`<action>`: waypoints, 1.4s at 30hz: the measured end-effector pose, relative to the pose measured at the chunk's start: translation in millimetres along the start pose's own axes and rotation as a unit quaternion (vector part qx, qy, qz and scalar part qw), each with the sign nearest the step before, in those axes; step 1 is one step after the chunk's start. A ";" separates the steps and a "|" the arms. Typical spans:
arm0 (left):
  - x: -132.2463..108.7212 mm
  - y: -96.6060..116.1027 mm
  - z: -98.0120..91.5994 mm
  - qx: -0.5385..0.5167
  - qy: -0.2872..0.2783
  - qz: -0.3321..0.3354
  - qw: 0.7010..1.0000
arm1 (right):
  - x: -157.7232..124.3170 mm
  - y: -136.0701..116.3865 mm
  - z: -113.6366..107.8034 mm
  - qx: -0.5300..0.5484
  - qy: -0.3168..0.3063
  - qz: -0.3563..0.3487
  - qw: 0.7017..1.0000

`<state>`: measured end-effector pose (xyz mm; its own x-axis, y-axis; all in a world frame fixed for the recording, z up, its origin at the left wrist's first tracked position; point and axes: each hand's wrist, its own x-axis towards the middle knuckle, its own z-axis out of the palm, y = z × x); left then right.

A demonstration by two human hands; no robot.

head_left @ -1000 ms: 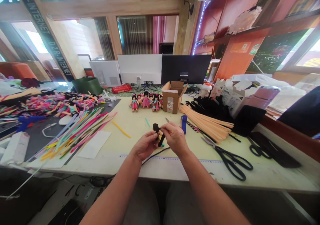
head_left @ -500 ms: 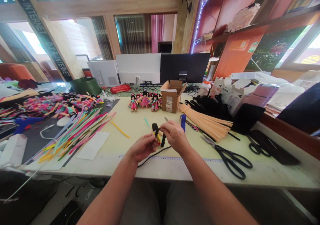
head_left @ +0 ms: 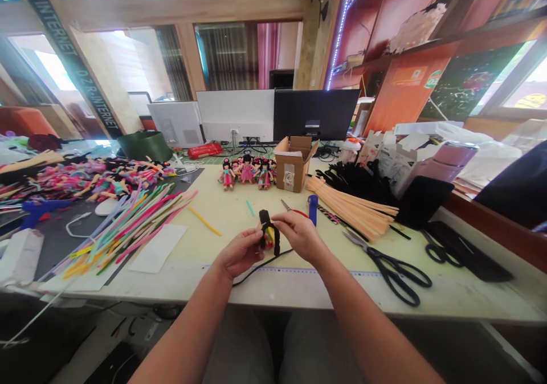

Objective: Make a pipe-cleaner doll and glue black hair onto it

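Observation:
Between my two hands is a small pipe-cleaner doll point(head_left: 269, 233) with black hair and some yellow and green on its body. My left hand point(head_left: 241, 251) is closed around its lower left side, fingers pinching it. The fingertips of my right hand point(head_left: 299, 233) are pinched at the upper right of the black hair; a black strand hangs down beside the body. Just behind the right hand lie small red-handled scissors point(head_left: 294, 209), partly covered by it. A blue-handled tool point(head_left: 313, 208) stands close by.
Large black scissors point(head_left: 395, 270) and peach pipe cleaners point(head_left: 350, 204) lie at right. Coloured pipe cleaners point(head_left: 141, 224) spread at left, near a white paper point(head_left: 158, 248). Finished dolls point(head_left: 247, 170) stand beside a cardboard box point(head_left: 292, 164). A ruler point(head_left: 333, 270) runs along the front.
My right hand has shifted slightly, its fingers straighter. The doll has turned, showing more yellow and green, and the black strand now hangs lower along its right side.

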<state>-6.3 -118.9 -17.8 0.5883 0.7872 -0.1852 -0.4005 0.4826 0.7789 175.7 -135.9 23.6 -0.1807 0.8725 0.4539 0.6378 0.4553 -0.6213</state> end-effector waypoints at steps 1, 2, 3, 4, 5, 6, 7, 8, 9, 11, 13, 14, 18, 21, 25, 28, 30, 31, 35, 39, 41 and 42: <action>-0.4 0.4 -0.3 -0.004 0.000 0.004 1.000 | -1.4 2.3 1.0 0.028 0.004 0.029 0.999; -0.8 0.8 -0.7 -0.007 0.000 0.007 1.000 | -2.9 4.6 2.0 0.047 0.005 0.053 0.998; -1.1 1.3 -1.0 -0.007 -0.001 0.007 1.000 | -4.3 6.6 3.1 0.053 0.005 0.067 0.996; -1.3 1.6 -1.4 -0.003 0.000 0.004 1.000 | -5.5 8.1 4.1 0.055 0.004 0.076 0.996; -1.3 1.7 -1.7 0.005 0.000 0.000 1.000 | -6.4 9.0 4.9 0.059 0.004 0.085 0.995; -1.2 1.7 -2.1 0.014 0.000 -0.005 1.000 | -7.0 9.3 5.6 0.063 0.005 0.092 0.994; -1.1 1.5 -2.5 0.024 0.001 -0.009 1.000 | -7.3 9.1 6.1 0.066 0.004 0.097 0.993; -1.1 1.2 -3.0 0.031 0.001 -0.011 0.999 | -7.3 8.7 6.7 0.070 0.002 0.100 0.992; -1.1 0.8 -3.5 0.036 0.001 -0.010 0.999 | -7.2 8.4 7.3 0.075 -0.002 0.102 0.992; -1.7 0.0 -4.8 0.036 -0.003 0.000 0.999 | -7.0 8.1 8.8 0.084 -0.012 0.103 0.991; -2.4 -0.3 -6.0 0.039 -0.012 0.006 0.999 | -7.1 8.5 10.7 0.087 -0.016 0.103 0.991; -2.7 -0.1 -6.4 0.044 -0.016 0.004 0.999 | -7.5 8.5 11.5 0.086 -0.016 0.103 0.991; -1.2 3.8 -5.9 0.063 -0.003 -0.017 0.998 | -9.1 2.7 10.0 0.063 -0.018 0.090 0.994; 2.2 7.6 -4.0 0.072 0.006 -0.022 0.997 | -9.3 -7.5 6.0 0.041 -0.021 0.072 0.996; 5.8 8.9 -1.7 0.063 -0.016 -0.017 0.998 | -8.1 -17.2 4.2 0.020 -0.012 0.065 0.998; 6.2 8.5 0.3 0.051 -0.024 -0.009 0.998 | -7.6 -17.9 6.0 0.016 -0.003 0.075 0.997; 5.7 8.7 1.8 0.049 -0.027 -0.001 0.998 | -7.7 -17.1 7.2 0.020 0.003 0.086 0.996; 5.5 8.9 2.5 0.050 -0.028 0.004 0.998 | -7.8 -16.7 7.5 0.023 0.006 0.093 0.995; 5.7 9.1 4.1 0.048 -0.022 0.026 0.998 | -7.7 -17.3 7.4 0.034 0.011 0.115 0.993; 7.8 6.5 5.6 0.048 -0.016 0.051 0.997 | -6.1 -19.5 6.6 0.031 0.020 0.125 0.991; 9.0 4.6 6.9 0.051 -0.015 0.066 0.996 | -5.1 -20.0 6.6 0.028 0.025 0.126 0.991; 9.6 3.6 7.6 0.052 -0.015 0.072 0.996 | -4.7 -20.1 6.8 0.025 0.026 0.127 0.991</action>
<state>3.2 -112.6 -12.2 0.5513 0.8328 -0.0500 -0.4087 0.3219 0.8540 158.7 -147.9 29.6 0.0208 0.9503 0.3106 0.6193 0.2316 -0.7503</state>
